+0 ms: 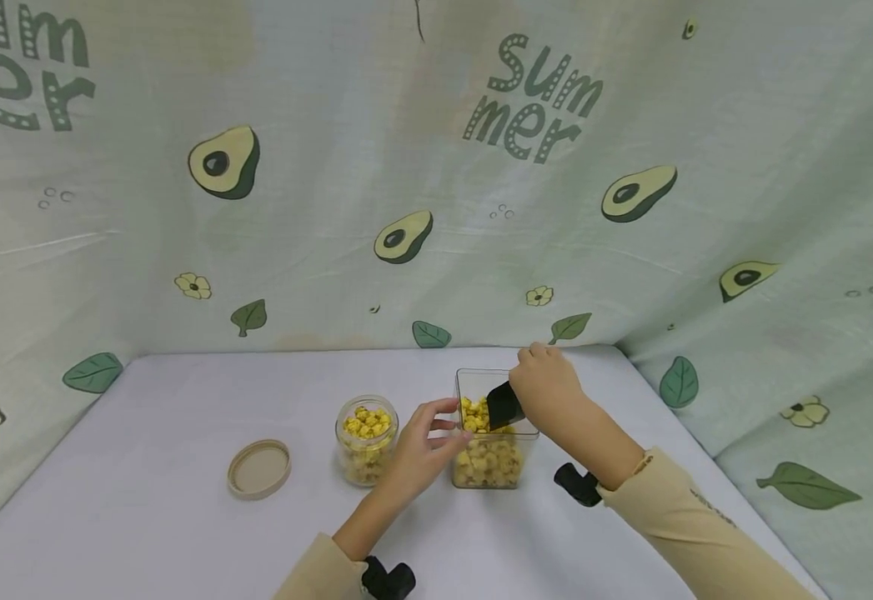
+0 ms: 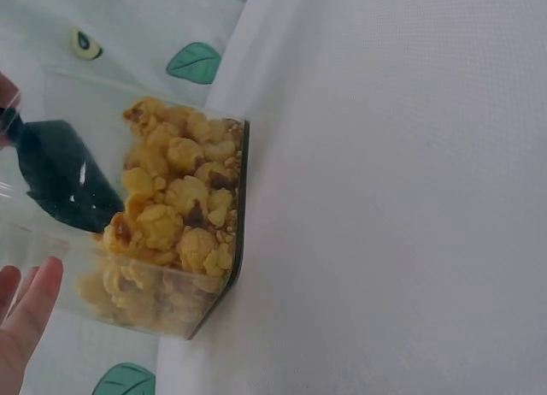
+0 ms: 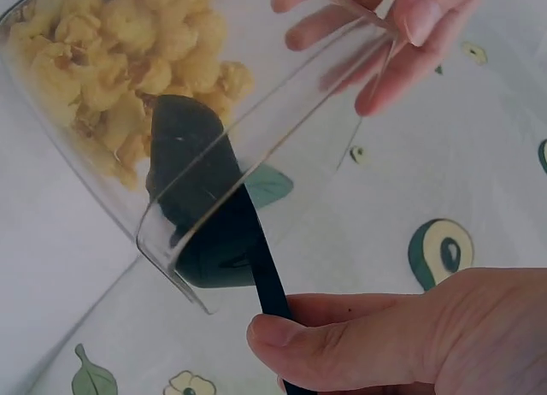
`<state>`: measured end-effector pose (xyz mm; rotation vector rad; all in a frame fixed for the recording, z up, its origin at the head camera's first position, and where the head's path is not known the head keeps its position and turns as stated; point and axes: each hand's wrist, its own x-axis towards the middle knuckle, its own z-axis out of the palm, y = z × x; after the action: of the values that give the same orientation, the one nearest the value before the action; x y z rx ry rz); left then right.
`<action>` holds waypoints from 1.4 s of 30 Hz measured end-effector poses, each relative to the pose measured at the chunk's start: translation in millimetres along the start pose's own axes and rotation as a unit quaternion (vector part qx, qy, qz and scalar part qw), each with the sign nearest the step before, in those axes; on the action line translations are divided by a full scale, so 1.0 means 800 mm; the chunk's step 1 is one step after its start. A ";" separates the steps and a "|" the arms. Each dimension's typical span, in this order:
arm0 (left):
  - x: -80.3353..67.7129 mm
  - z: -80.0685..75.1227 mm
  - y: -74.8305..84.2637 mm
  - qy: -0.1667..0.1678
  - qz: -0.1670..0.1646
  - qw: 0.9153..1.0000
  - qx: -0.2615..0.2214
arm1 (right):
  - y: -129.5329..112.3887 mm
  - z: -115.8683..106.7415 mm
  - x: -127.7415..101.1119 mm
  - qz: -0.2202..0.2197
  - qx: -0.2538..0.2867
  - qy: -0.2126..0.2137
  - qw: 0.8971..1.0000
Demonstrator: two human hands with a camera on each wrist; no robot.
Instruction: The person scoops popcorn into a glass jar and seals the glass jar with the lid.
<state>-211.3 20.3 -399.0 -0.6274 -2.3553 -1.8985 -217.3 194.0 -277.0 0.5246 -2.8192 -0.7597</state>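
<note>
My right hand point(image 1: 550, 385) grips the handle of a black scoop point(image 1: 505, 407). The scoop's blade is tilted down inside a clear square container point(image 1: 481, 372), its tip against the yellow popcorn point(image 2: 184, 181) there. In the right wrist view, thumb and fingers pinch the thin handle, and the blade shows through the clear wall. My left hand point(image 1: 423, 446) is at the container's left side by the rim, fingers spread and fairly straight. Its fingertips point(image 2: 49, 280) are at the wall; how firmly they touch, I cannot tell.
A round glass jar point(image 1: 343, 454) with popcorn in it stands left of the container, close to my left forearm. Farther left, a round beige lid point(image 1: 259, 471) lies on the white table point(image 1: 143, 500). Behind hangs a printed avocado cloth point(image 1: 316, 167).
</note>
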 end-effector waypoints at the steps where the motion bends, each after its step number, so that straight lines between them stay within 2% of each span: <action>1: 0.001 0.000 0.000 0.001 0.001 1.000 0.003 | -0.002 0.001 0.001 -0.001 -0.004 -0.005 1.000; 9: 0.005 0.003 0.003 -0.003 0.000 1.000 -0.007 | -0.008 0.012 0.004 -0.020 0.018 -0.017 0.999; 18: 0.001 0.002 0.005 -0.003 0.009 1.000 -0.013 | -0.001 0.016 0.002 -0.039 0.051 0.002 0.998; 22: 0.001 0.001 0.004 -0.002 0.010 1.000 -0.012 | 0.003 0.017 -0.002 -0.043 0.085 0.022 0.995; 27: 0.002 0.001 0.005 -0.001 0.007 1.000 -0.014 | 0.001 0.016 -0.004 -0.043 0.128 0.015 0.991; 30: 0.002 0.000 0.005 -0.001 0.004 1.000 -0.014 | -0.003 0.016 -0.003 -0.039 0.129 0.002 0.991; 35: 0.002 -0.002 0.004 0.002 0.003 1.000 -0.017 | -0.009 0.014 0.001 -0.040 0.100 -0.013 0.994; 39: 0.002 -0.002 0.002 -0.001 0.002 1.000 -0.016 | -0.014 0.015 0.005 -0.054 0.084 -0.005 0.995; 42: 0.002 -0.002 0.001 -0.002 -0.002 1.000 -0.015 | -0.014 0.018 0.006 -0.064 0.093 0.013 0.993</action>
<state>-212.6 19.1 -397.0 -0.6300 -2.3363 -1.9403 -222.4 189.6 -294.7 0.7458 -2.8701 -0.5072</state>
